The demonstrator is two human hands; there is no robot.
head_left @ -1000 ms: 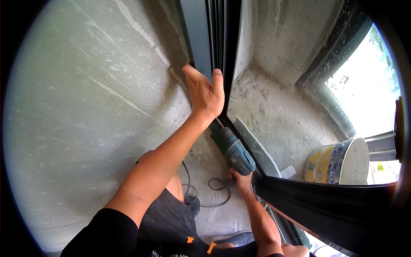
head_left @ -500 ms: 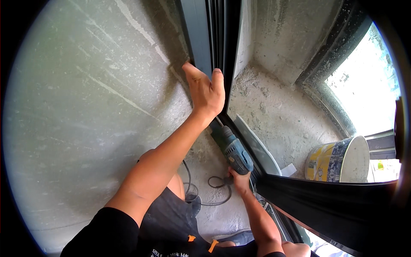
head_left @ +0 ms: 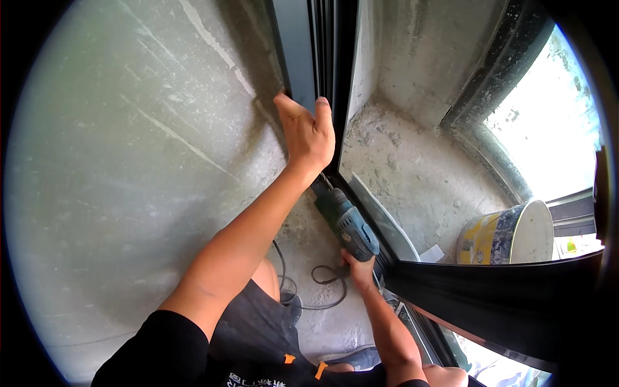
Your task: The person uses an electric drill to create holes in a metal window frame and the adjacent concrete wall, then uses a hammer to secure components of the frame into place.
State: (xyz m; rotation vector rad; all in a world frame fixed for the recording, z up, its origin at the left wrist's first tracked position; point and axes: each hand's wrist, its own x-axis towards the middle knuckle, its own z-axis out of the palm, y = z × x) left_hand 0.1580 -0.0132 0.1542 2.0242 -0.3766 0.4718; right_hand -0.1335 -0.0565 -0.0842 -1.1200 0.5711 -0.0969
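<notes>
My left hand (head_left: 308,138) grips a dark grey metal window or door frame (head_left: 295,51), its thumb on one side and its fingers reaching round the other. Some of those fingers are hidden. Below it, my right hand (head_left: 360,266) is closed round the handle of a blue-grey power drill (head_left: 353,226). The drill tilts up and to the left, its thin bit (head_left: 327,180) pointing at the frame's lower corner, just under my left wrist. I cannot tell whether the bit touches the frame.
A grey power cord (head_left: 322,303) loops on the concrete floor by my legs. Beyond the frame stand a paint-smeared bucket (head_left: 506,235) and a pale flat strip (head_left: 387,216). A bare concrete wall (head_left: 129,193) rises at left. A dark rail (head_left: 490,290) crosses at lower right.
The view has shifted slightly. Both hands keep their holds, and the drill stays at the frame's lower corner with little visible movement.
</notes>
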